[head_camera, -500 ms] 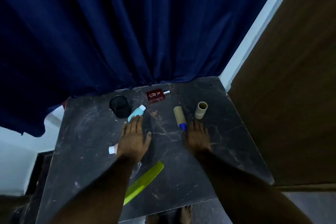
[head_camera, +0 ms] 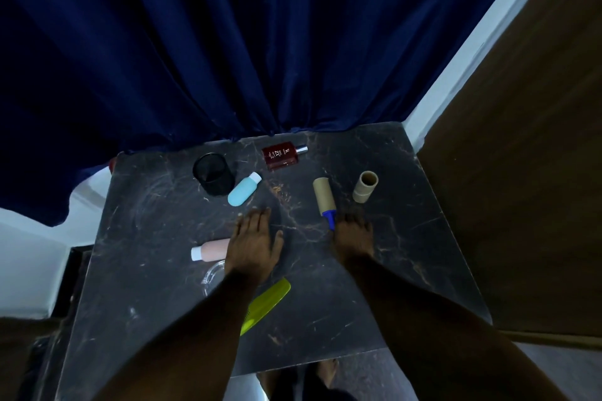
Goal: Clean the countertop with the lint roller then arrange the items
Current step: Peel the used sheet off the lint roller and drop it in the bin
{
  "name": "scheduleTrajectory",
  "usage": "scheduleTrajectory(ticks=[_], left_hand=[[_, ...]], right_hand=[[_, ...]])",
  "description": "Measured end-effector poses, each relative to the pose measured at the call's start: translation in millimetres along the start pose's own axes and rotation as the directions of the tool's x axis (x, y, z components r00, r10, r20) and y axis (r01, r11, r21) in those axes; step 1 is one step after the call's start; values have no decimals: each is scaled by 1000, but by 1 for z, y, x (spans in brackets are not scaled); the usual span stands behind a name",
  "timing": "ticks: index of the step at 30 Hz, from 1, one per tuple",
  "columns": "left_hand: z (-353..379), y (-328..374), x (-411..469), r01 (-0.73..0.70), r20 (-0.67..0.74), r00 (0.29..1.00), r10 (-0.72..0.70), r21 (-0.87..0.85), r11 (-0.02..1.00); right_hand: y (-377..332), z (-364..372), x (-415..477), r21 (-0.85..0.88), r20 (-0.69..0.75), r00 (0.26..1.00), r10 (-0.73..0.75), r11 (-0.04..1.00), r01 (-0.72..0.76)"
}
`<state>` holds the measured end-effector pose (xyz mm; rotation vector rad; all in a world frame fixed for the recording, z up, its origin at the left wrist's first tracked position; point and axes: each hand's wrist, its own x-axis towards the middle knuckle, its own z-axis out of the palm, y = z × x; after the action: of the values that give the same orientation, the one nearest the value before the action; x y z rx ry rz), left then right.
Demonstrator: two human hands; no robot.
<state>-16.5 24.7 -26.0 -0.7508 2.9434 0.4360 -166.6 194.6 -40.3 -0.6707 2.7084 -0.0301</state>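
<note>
Lint roller (head_camera: 323, 197): lying on the countertop (head_camera: 407, 254), blue handle toward me.
My right hand (head_camera: 353, 234): flat, fingers straight, just beside the roller's handle; I cannot tell if it touches.
My left hand (head_camera: 254, 244): flat, holding nothing, left of the roller.
Cardboard tube (head_camera: 365, 187): just right of the roller.
Blue bottle (head_camera: 244, 194): left of the roller.

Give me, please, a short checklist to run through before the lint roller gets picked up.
1. Reaching the lint roller: ok, its blue handle lies beside the right hand.
2. Roller gripped: not ok, it lies on the countertop.
3. Free left hand: ok, flat on the countertop, holding nothing.
4. Dirt located: ok, brown crumbs beside the blue bottle.
5. Path around crumbs clear: not ok, blue bottle and perfume bottle lie close.
6. Roller sheet sticky: cannot tell.
</note>
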Motion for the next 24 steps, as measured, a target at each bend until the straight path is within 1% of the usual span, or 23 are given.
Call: scheduleTrajectory(ticks=[3, 6, 8, 10, 12, 15, 16, 17, 18, 19, 21, 22, 24], left_hand=[[-1, 10, 4, 45, 13, 999, -44, -54, 998], [-3, 18, 12, 128, 16, 992, -127, -210, 969], [-4, 23, 16, 231, 43, 971, -233, -383, 894], [-3, 28, 21, 322, 87, 941, -326, -520, 791], [-1, 32, 26, 408, 163, 902, -400, -629, 662], [3, 36, 30, 543, 342, 814, -469, -736, 405], [3, 38, 30, 581, 415, 778, -471, -762, 286], [2, 40, 29, 599, 484, 745, -460, -788, 140], [1, 41, 28, 596, 537, 722, -437, -803, -2], [0, 41, 28, 578, 567, 712, -415, -808, -113], [-2, 35, 30, 536, 588, 711, -387, -808, -242], [-3, 31, 31, 518, 591, 718, -367, -807, -284], [-9, 24, 31, 469, 569, 739, -361, -819, -332]], right_hand=[[0, 1, 0, -32, -1, 1000, -25, 999, 25], [-1, -2, -1, -17, -9, 1000, -13, 1000, 13], [-1, -3, -2, 7, -1, 1000, -3, 1000, 3], [0, -4, -3, 32, 5, 1000, 5, 999, -6], [1, -4, -4, 69, 7, 1000, 4, 998, -4], [2, -6, -6, 187, 24, 1000, -9, 982, 4], [1, -7, -7, 215, 8, 1000, -26, 976, 24], [-1, -9, -8, 232, -20, 998, -53, 971, 56], [-4, -11, -8, 245, -54, 995, -85, 965, 96], [-9, -14, -9, 258, -79, 989, -122, 956, 139], [-20, -21, -9, 287, -119, 972, -203, 930, 229], [-26, -26, -8, 303, -141, 963, -230, 916, 263], [-35, -37, -9, 377, -170, 952, -253, 876, 300]])
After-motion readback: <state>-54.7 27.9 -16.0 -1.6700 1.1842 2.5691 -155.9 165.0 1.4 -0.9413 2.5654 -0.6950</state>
